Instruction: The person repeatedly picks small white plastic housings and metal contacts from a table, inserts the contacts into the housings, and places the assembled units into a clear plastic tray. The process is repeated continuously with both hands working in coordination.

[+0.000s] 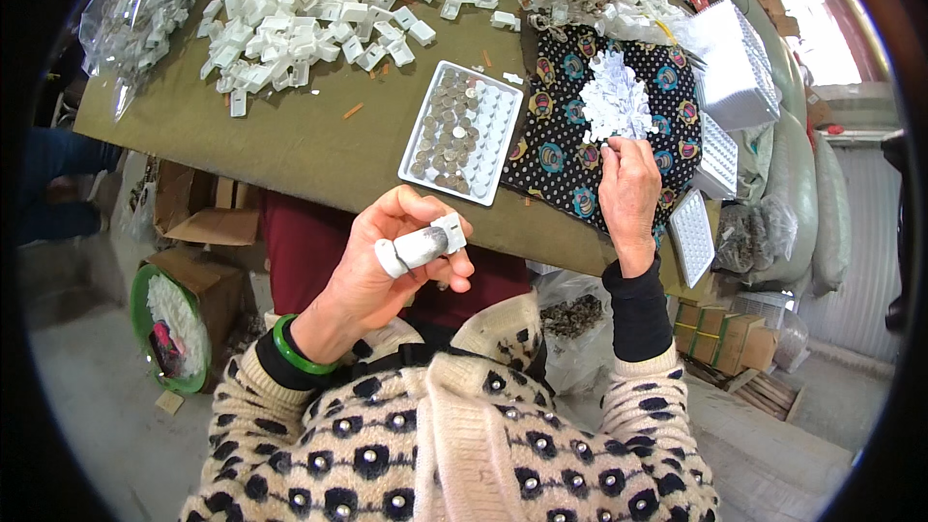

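Observation:
My left hand is raised in front of the table's near edge. Its thumb and fingers are closed on a small white plastic casing; one finger wears a white wrap with a grey smudge. Farther right, my right hand reaches to the near edge of a pile of small white pieces on a dark patterned cloth. Its thumb and forefinger are pinched together, and whatever lies between them is too small to make out. Between the hands sits a white tray of round, coin-like metal pieces.
A large heap of white plastic casings covers the table's far left, beside a clear bag. Stacked white trays stand at the right, with another tray leaning at the edge. A green basin is on the floor left.

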The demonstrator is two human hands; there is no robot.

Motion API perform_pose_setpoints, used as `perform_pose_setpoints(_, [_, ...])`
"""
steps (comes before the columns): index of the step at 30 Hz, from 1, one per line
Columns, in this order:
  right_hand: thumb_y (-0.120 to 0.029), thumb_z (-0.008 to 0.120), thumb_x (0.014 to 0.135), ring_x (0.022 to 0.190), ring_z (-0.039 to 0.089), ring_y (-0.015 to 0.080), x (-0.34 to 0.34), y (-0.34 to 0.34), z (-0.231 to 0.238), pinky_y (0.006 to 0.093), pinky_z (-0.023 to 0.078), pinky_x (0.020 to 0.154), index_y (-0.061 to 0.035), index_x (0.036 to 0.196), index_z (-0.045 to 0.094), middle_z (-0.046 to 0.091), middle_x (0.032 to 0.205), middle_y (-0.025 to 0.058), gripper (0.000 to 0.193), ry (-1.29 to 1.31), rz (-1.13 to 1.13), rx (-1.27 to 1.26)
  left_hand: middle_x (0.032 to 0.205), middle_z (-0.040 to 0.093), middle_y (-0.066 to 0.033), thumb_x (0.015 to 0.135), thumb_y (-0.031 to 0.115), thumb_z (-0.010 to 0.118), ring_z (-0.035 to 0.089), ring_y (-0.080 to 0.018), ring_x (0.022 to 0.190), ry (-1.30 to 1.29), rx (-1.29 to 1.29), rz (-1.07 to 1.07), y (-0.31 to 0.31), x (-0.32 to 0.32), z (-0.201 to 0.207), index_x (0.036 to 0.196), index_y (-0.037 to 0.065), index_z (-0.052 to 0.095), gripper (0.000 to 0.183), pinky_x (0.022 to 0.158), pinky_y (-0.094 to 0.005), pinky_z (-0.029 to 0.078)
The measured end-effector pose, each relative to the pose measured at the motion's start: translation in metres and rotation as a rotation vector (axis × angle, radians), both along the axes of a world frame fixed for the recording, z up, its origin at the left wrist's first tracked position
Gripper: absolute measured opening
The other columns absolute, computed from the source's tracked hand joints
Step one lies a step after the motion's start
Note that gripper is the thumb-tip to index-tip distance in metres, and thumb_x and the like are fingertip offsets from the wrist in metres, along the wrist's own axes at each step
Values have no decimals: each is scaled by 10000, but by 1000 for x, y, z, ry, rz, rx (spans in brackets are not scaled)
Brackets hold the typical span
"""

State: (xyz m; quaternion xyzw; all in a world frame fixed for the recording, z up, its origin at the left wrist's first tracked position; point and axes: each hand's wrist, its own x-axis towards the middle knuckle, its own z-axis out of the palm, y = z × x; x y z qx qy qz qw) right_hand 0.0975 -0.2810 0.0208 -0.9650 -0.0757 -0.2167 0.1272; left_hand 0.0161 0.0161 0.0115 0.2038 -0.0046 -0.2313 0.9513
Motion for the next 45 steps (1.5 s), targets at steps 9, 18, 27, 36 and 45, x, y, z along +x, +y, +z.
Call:
perform_pose_setpoints(9, [8, 653, 822, 667, 633, 267, 3, 12, 23, 360, 484, 611, 1, 848, 618, 633, 783, 138, 44, 191, 31, 162, 1053, 634, -185, 907, 162, 689, 703, -296, 824, -63, -94, -3, -3, -2, -12, 1098, 81, 596, 228, 869, -521, 572])
perform_pose_setpoints(18, [62, 608, 903, 858, 564, 116, -69, 102, 33, 227, 467, 752, 21, 972, 577, 601, 992, 104, 85, 389, 559, 1135, 1091, 655, -216, 910, 176, 690, 709, -321, 901, 50, -57, -33, -2, -5, -9, 1094, 35, 600, 249, 832, -501, 595])
perform_pose_setpoints(27, [15, 652, 897, 838, 558, 139, -76, 123, 20, 252, 457, 758, -4, 938, 597, 595, 947, 86, 72, 322, 611, 1087, 1016, 688, -187, 911, 146, 683, 721, -319, 824, 54, -45, -14, 3, -9, -8, 1101, 24, 613, 237, 758, -445, 615])
perform_pose_setpoints(36, [52, 666, 835, 794, 597, 192, -73, 119, 21, 284, 483, 719, 1, 901, 614, 620, 902, 102, 98, 336, 621, 904, 912, 698, -198, 927, 93, 646, 726, -299, 733, 168, -8, -16, 2, -11, -2, 1077, -27, 594, 199, 653, -372, 633])
perform_pose_setpoints(45, [83, 627, 747, 739, 606, 272, -66, 115, 39, 332, 499, 662, -18, 872, 574, 594, 880, 130, 169, 266, 695, 671, 943, 697, -193, 904, 91, 675, 722, -300, 730, 103, 159, -42, 4, -11, 5, 1058, 10, 591, 193, 676, -390, 618])
